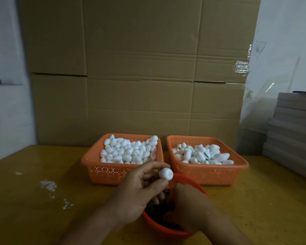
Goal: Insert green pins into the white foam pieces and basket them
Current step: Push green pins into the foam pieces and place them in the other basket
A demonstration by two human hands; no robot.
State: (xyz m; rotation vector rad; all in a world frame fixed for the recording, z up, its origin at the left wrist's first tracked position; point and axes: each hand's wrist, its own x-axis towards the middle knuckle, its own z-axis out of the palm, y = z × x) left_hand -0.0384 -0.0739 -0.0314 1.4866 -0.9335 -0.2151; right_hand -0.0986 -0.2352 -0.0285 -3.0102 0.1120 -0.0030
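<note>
Flattened brown cardboard sheets (140, 68) stand against a pale wall behind a yellowish wooden table (34, 200), whose left part carries a few white crumbs (49, 185).

At the near edge, the left hand (140, 193) pinches a single white foam piece (166, 173) between thumb and fingertips, its flat dimpled end turned toward the camera; the remaining fingers curl loosely beneath. The piece hangs above the far rim of a round orange bowl (166, 228). The right hand (189, 206) reaches down into that bowl with its fingers bent among the contents; whether they grip anything cannot be told, since the fingertips are hidden. Dark green pins (155, 208) fill the bowl, showing between the two hands.

Just beyond the bowl sit two orange perforated baskets, side by side and nearly touching. The left basket (104, 172) is heaped with plain white foam pieces (129, 151), egg-shaped and piled close to the rim. The right basket (219, 175) holds a lower mound of foam pieces (203, 154), and a bit of green stem (206, 154) pokes out among them.

Farther right, a stack of grey boards (293, 131) rests on the table's edge.
</note>
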